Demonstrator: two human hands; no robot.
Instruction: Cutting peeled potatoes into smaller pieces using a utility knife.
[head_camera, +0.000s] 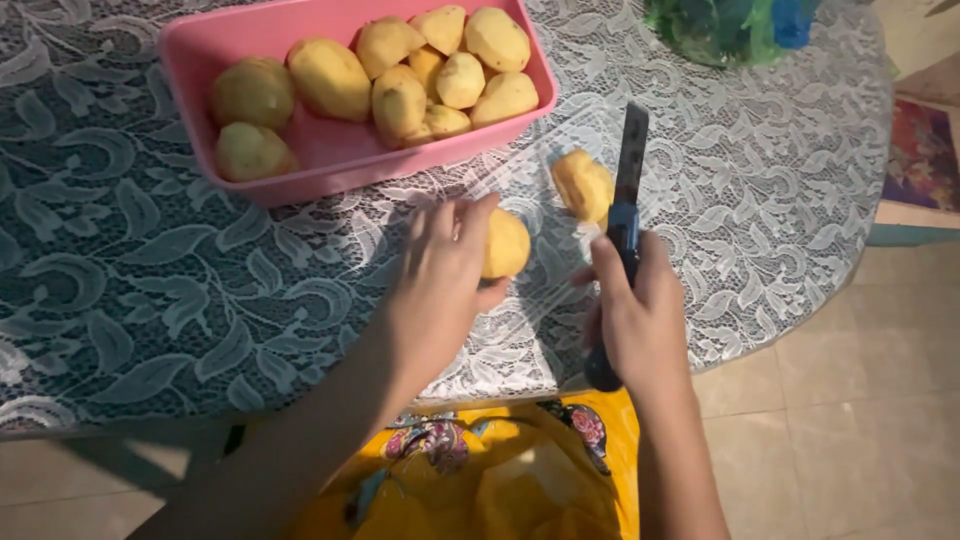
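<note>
My left hand (440, 275) lies on a peeled, pale-yellow potato piece (505, 245) near the middle of the table. The fingers lie close side by side, curved over its top, and the thumb comes up from below, so I have it pinched between fingers and thumb. The piece rests on the table covering.

My right hand (640, 320) sits at about three o'clock from the left one, just beside it. Its fingers are wrapped tight round the dark blue handle of a kitchen knife with a dark blade (628, 190). The butt of the handle sticks out under my palm, and the blade points away from me toward twelve o'clock, clear of the potato I am holding.

A second peeled yellow potato piece (582, 183) lies at about one o'clock from my left hand, just left of the blade; I cannot tell whether the blade touches it.

At eleven o'clock from my hands stands a pink rectangular plastic tub (330, 160) with about a dozen whole peeled potatoes (400, 75) heaped mostly toward its right end.

All this lies on a round table under a white lace cloth over grey-blue (150, 280). A green and blue plastic bag (735, 25) sits at the far edge, at one o'clock. Below the table edge shows my yellow flowered garment (500, 470), and beige floor tiles (860, 420) lie at four o'clock.
</note>
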